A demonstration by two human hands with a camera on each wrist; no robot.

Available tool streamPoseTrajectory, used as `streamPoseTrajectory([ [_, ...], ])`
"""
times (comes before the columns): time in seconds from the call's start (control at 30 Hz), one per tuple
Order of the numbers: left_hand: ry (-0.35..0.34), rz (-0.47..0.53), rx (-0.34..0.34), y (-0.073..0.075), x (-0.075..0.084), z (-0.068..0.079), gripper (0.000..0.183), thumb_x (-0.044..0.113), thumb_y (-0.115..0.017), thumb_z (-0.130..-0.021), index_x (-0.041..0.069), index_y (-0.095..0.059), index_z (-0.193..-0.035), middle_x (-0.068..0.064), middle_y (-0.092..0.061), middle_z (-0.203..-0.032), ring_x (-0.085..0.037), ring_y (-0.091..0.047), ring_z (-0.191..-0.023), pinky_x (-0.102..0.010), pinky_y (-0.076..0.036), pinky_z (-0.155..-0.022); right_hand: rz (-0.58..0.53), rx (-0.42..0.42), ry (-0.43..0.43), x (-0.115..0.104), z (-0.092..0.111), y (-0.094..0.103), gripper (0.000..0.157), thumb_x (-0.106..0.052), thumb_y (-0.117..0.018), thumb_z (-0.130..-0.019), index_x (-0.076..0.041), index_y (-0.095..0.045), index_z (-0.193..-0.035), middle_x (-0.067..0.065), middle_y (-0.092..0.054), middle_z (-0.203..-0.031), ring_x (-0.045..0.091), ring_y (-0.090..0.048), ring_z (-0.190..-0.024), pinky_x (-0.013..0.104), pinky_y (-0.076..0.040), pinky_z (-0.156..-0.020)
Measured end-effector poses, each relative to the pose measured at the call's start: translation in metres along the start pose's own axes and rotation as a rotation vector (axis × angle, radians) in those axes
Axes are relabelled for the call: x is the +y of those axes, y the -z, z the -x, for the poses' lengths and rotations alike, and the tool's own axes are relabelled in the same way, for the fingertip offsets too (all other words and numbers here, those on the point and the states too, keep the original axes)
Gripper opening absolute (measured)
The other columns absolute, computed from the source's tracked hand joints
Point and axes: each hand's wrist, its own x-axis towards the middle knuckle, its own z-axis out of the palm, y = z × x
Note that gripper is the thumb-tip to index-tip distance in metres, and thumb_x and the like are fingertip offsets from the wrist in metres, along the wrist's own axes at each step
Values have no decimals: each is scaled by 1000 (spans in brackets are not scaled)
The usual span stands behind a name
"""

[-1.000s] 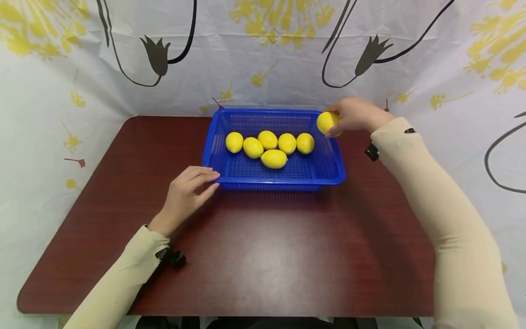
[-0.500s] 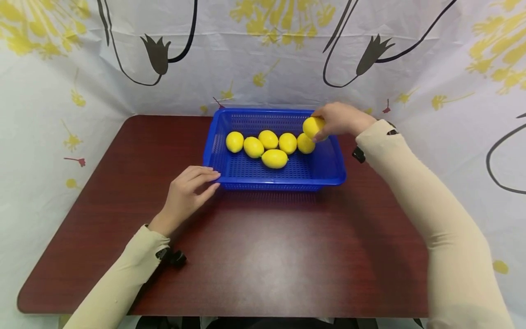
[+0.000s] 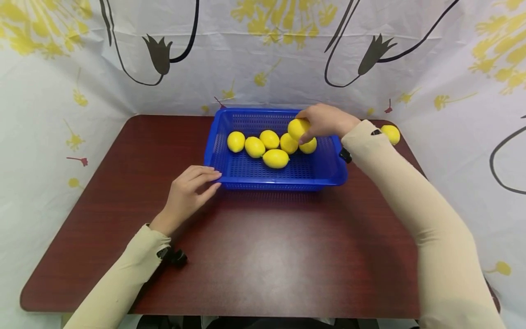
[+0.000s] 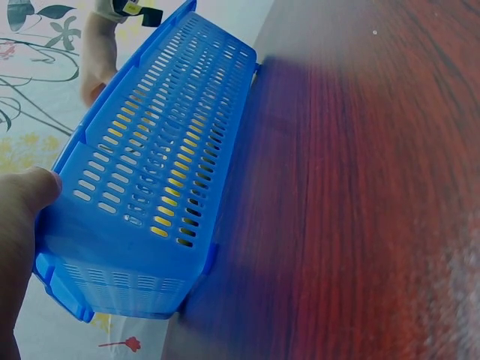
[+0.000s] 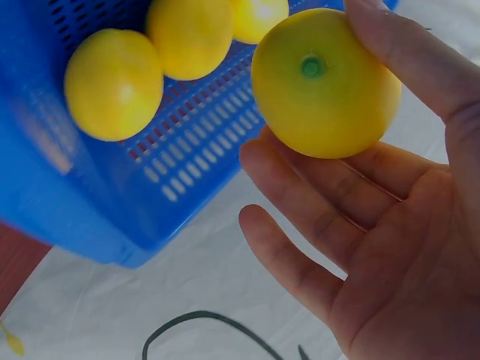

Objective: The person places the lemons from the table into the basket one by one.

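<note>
A blue plastic basket with slotted walls stands at the back of the table. Several yellow lemons lie on its floor, mostly toward the back. Over the basket's right half, my right hand pinches another lemon between thumb and fingers; its green stem spot faces the right wrist camera. Below it, this lemon and the hand partly cover the rightmost lemons in the head view. My left hand holds the basket's rim at the near left corner, with the thumb at the rim's edge in the left wrist view.
One lemon lies at the table's back right corner, partly behind the right sleeve. The dark red wooden table extends in front of the basket. A white patterned cloth hangs behind and at both sides.
My right hand has carried its lemon leftward from the basket's right rim to above the lemons inside. The lemon at the back right corner has come into view. The left hand stays put.
</note>
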Motion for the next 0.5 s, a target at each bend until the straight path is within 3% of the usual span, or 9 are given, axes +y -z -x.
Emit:
streamPoseTrajectory([
  [0.5, 13, -3, -9, 1, 0, 0, 32, 11, -84, -78, 9, -76, -109, -9, -75, -107, -23, -67, -104, -38, -55, -95, 9, -24, 66, -30, -19, 3, 73, -41, -75, -85, -10, -49, -145, 14, -56, -141, 30, -56, -119, 48, -49, -100],
])
